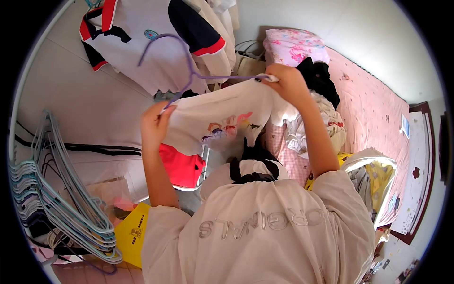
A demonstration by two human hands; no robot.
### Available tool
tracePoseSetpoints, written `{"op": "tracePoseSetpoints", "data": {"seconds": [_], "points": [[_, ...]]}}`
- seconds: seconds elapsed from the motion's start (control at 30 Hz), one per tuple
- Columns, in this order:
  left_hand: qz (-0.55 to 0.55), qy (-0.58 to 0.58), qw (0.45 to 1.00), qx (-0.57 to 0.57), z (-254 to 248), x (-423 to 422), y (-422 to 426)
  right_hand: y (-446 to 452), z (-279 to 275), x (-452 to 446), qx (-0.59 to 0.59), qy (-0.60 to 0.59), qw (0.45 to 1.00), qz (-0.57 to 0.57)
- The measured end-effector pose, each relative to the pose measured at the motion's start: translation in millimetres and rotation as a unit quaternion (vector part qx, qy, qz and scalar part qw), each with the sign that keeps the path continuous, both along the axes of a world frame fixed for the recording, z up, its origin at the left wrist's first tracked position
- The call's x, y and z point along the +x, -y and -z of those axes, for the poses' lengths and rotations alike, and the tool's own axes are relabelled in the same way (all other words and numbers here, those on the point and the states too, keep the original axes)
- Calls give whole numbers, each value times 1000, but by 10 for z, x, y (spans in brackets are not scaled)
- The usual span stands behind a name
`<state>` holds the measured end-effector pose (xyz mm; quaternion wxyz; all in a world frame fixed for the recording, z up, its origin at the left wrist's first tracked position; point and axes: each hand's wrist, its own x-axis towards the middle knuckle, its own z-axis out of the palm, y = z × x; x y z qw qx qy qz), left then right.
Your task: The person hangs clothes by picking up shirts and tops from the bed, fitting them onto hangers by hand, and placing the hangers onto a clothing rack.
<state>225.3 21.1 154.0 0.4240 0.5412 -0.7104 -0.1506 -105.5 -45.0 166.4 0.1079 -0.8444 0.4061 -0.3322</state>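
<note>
A purple clothes hanger [190, 61] is held up in front of me, its hook pointing away. A white shirt [194, 120] with a colourful figure print hangs between my hands, along the hanger's arms. My left hand [155, 124] is closed, pinching the shirt and the hanger's left end. At the other end, my right hand [286, 84] grips the shirt's edge together with the hanger's tip. Fingers cover both hanger ends. Just beyond hangs a white polo shirt [137, 57] with dark sleeves and red trim.
Many light-blue hangers [71, 189] hang in a bunch at left, near a yellow bag [132, 234]. A red cloth [182, 165] lies below the shirt. To the right is a pink bed [364, 104] with a pillow [295, 47], piled clothes [321, 120] and a lined basket [371, 163].
</note>
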Motion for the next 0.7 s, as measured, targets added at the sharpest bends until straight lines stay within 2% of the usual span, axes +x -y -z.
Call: {"op": "tracePoseSetpoints", "data": {"seconds": [0.03,0.1,0.2,0.3,0.4,0.5,0.6,0.7], "points": [[3,-32,999,28,-32,57,-40,23,11,-79,1,-6,1000,3],[2,-17,1000,-4,-60,64,-42,69,10,-190,28,-57,998,5],[2,-32,999,-5,-18,104,-8,78,-17,-152,-59,36,996,-64],[13,-58,998,-3,-9,155,67,97,-110,-107,18,60,990,-124],[19,-54,998,-23,-48,139,121,188,-149,-44,56,-40,992,-105],[26,-49,997,-52,-40,127,189,182,-203,82,28,-60,992,-107],[29,-33,997,-63,-57,160,203,178,-280,69,63,-64,992,-93],[8,-46,998,-41,-77,206,173,189,-312,-18,13,23,995,-99]]}}
